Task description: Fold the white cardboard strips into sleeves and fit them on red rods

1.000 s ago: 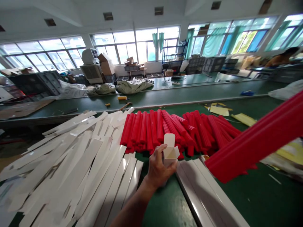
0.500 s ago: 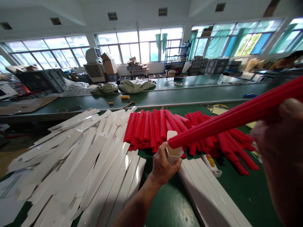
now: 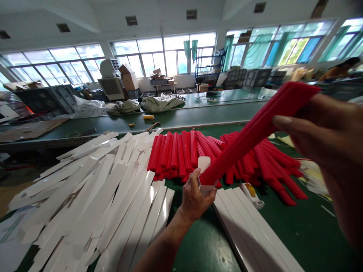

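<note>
My left hand (image 3: 195, 196) is wrapped round the open end of a white box (image 3: 203, 163), its flap standing up. My right hand (image 3: 320, 124) grips the upper end of a long red ribbed bundle (image 3: 255, 128), which slants down to the left. The lower end of this bundle is at the mouth of the box and partly inside it. Behind my hands lies a pile of similar red ribbed bundles (image 3: 178, 155). Flat white cartons (image 3: 82, 192) spread in a heap on the left. Several long white boxes (image 3: 249, 223) lie side by side to the right of my left hand.
A tape dispenser (image 3: 252, 196) sits by the white boxes on the green table (image 3: 204, 245). Across the table stand a hammer (image 3: 151, 127), a yellow roll (image 3: 148, 117) and grey-green cloth (image 3: 161, 103). Another person (image 3: 340, 70) is at the far right.
The red bundle has tilted more steeply, and its lower end has moved down into the box mouth. My right hand has shifted left and up. My left hand stays nearly still on the box.
</note>
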A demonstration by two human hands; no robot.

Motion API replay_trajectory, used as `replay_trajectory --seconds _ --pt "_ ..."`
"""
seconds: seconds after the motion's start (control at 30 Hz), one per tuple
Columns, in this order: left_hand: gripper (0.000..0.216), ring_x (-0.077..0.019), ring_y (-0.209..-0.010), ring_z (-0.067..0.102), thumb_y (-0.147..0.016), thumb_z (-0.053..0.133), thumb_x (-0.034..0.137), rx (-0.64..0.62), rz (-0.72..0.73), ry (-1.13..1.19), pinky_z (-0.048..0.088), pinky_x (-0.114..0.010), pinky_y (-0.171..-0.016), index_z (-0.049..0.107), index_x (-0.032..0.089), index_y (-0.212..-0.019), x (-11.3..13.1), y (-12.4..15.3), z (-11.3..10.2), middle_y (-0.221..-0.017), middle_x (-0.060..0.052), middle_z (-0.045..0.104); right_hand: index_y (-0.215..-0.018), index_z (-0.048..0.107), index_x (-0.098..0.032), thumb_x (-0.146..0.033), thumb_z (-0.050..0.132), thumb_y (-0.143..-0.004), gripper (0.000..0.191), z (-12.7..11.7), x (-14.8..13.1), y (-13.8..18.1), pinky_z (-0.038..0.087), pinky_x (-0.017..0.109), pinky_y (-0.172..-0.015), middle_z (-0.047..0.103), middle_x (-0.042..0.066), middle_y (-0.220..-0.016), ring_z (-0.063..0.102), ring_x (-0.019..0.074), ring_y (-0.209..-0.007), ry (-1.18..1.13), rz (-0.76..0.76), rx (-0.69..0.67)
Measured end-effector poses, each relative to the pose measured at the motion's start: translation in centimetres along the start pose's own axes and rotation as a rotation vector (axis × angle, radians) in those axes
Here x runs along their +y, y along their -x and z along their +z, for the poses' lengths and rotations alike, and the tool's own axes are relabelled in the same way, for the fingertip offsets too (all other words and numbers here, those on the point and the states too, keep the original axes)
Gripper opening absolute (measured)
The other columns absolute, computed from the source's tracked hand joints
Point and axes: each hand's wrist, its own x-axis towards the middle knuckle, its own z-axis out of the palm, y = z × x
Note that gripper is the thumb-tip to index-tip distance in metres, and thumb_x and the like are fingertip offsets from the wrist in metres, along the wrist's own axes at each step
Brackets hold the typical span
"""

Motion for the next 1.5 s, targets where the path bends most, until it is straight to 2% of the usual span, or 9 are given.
replay_trajectory --seconds 0.27,0.4,0.57,0.73,0.83,0.97,1.27,1.43,1.5 --pt "0.081 -0.0309 -0.104 0.070 -0.073 0.077 0.032 -0.040 0.091 -0.002 0.061 -0.041 -0.086 0.034 0.010 -0.139 0.8 1.4 -0.2 -0.114 -0.020 0.068 -0.085 0.067 -0.005 -0.035 0.073 -0.066 0.037 1.8 -4.0 -4.3 0.042 0.021 -0.054 0.064 -0.009 -0.060 0.061 0.0050 -0.052 0.001 0.091 -0.612" --pt "0.076 -0.0309 -0.102 0.071 -0.081 0.071 0.038 -0.015 0.038 0.012 0.061 -0.042 -0.084 0.034 0.010 -0.141 0.5 1.4 -0.1 -0.115 -0.021 0.068 -0.073 0.063 -0.015 -0.035 0.078 -0.068 0.026 4.4 -3.4 -0.4 0.033 0.018 -0.045 0.059 -0.007 -0.056 0.051 0.0054 -0.046 0.165 -0.136 -0.693" --pt "0.074 -0.0312 -0.108 0.069 -0.084 0.069 0.040 0.051 0.042 -0.027 0.060 -0.041 -0.088 0.035 0.008 -0.142 0.0 1.2 -0.3 -0.120 -0.024 0.065 -0.072 0.055 -0.020 -0.035 0.075 -0.073 0.025 7.8 2.3 7.5 0.030 0.026 -0.050 0.062 0.002 -0.064 0.051 0.0134 -0.051 0.381 -0.098 -0.727" --pt "0.075 -0.0304 -0.113 0.066 -0.085 0.067 0.038 0.051 0.059 -0.061 0.059 -0.042 -0.092 0.032 0.009 -0.144 -0.4 1.0 -0.9 -0.124 -0.023 0.063 -0.075 0.052 -0.023 -0.060 0.063 -0.082 0.039 9.0 6.6 13.1 0.036 0.028 -0.052 0.058 -0.001 -0.063 0.050 0.0158 -0.055 0.103 0.292 -0.475" --pt "0.076 -0.0298 -0.117 0.064 -0.087 0.067 0.038 0.017 0.042 -0.081 0.057 -0.043 -0.096 0.031 0.011 -0.147 -0.7 0.9 -1.1 -0.128 -0.022 0.061 -0.097 0.065 -0.023 -0.061 0.044 -0.093 0.044 11.0 7.8 15.7 0.051 0.033 -0.075 0.070 0.005 -0.093 0.064 0.0209 -0.084 -0.356 0.544 -0.287" --pt "0.070 -0.0286 -0.120 0.061 -0.090 0.063 0.040 -0.038 0.067 -0.030 0.056 -0.042 -0.097 0.034 0.013 -0.148 -0.8 1.0 -1.2 -0.130 -0.021 0.060 -0.110 0.070 -0.025 -0.058 0.059 -0.085 0.043 14.9 8.8 18.6 0.048 0.042 -0.100 0.069 0.007 -0.122 0.060 0.0270 -0.118 -0.796 0.738 -0.171" --pt "0.035 -0.0217 -0.120 0.059 -0.100 0.041 0.031 -0.117 -0.333 0.455 0.049 -0.038 -0.105 0.072 0.020 -0.114 0.7 -0.5 -1.9 -0.121 -0.009 0.064 -0.102 0.071 -0.025 -0.053 0.058 -0.087 0.034 16.7 8.3 17.5 0.048 0.043 -0.102 0.073 0.005 -0.111 0.062 0.0275 -0.115 -0.825 0.682 -0.039" --pt "0.055 -0.0210 -0.125 0.057 -0.093 0.047 0.021 -0.033 -0.462 0.763 0.048 -0.037 -0.106 0.038 0.022 -0.147 0.4 -0.3 -0.5 -0.138 -0.011 0.055 -0.107 0.068 -0.025 -0.029 0.061 -0.084 0.024 16.5 7.3 16.3 0.052 0.032 -0.085 0.073 0.002 -0.106 0.066 0.0224 -0.097 -0.880 0.651 -0.178" --pt "0.048 -0.0209 -0.118 0.060 -0.093 0.047 0.021 -0.048 -0.469 0.816 0.049 -0.038 -0.103 0.043 0.020 -0.140 0.3 -0.2 -0.2 -0.132 -0.011 0.058 -0.103 0.069 -0.024 -0.025 0.063 -0.080 0.024 16.8 7.3 16.3 0.051 0.030 -0.080 0.073 0.000 -0.099 0.066 0.0206 -0.090 -0.853 0.633 -0.099"
